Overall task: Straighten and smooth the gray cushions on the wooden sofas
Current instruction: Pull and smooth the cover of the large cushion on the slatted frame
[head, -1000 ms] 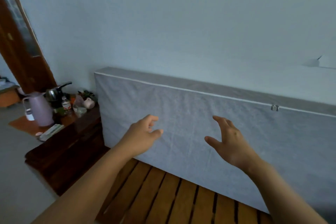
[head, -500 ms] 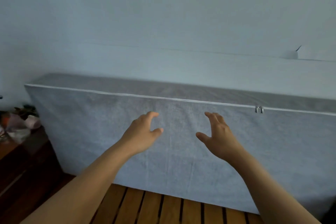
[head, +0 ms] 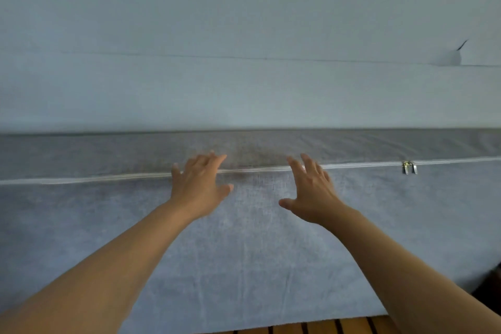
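A long gray cushion (head: 271,252) stands on its edge against the wall and fills the lower half of the view. A white zipper seam (head: 108,177) runs along its top front edge, with two metal zipper pulls (head: 409,167) at the right. My left hand (head: 199,188) reaches to the cushion's top edge with fingers spread over the seam. My right hand (head: 310,192) reaches beside it, fingers spread at the same edge. Neither hand holds anything. Wooden sofa slats (head: 325,327) show under the cushion.
A pale wall (head: 244,35) rises directly behind the cushion, with a small dark mark at the upper right. A dark shape (head: 492,287) sits at the right edge below the cushion.
Both hands have moved up and forward from the cushion's face to its top edge. The view has shifted right and closer, so the side table is out of view.
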### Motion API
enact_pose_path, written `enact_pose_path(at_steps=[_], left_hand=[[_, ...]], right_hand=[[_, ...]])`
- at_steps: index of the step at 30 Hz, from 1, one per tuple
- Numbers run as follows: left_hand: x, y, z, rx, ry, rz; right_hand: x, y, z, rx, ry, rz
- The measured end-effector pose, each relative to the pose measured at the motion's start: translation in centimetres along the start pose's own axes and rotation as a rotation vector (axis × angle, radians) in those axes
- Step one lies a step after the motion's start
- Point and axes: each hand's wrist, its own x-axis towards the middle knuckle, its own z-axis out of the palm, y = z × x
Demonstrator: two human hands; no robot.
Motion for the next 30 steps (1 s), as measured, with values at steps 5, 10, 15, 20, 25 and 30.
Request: enact_pose_path(at_steps=[5,10,15,20,25,30], left_hand=[[5.0,-1.3,3.6,0.115,0.028,0.105],[7.3,-2.0,6.8,0.143,0.355,0.247],[7.6,-2.2,8.3,0.082,0.555,0.371],[5.9,-1.4,7.9,0.127,0.6,0.389],[2.6,-0.7,7.6,0.132,0.615,0.417],[-1.2,-0.3,7.4,0.149,0.605,0.484]], right_hand=[[5.6,0.6,3.1,-0.147,0.067,-0.016],[7.7,1.9,5.1,-0.203,0.253,-0.067],[7.8,2.3,7.1,-0.148,0.446,-0.082],[6.4,2.5,7.6,-0.117,0.535,-0.114],[3.2,2.7,8.2,-0.086,0.649,-0.156],[-0.7,2.6,9.0,-0.082,0.777,-0.22]])
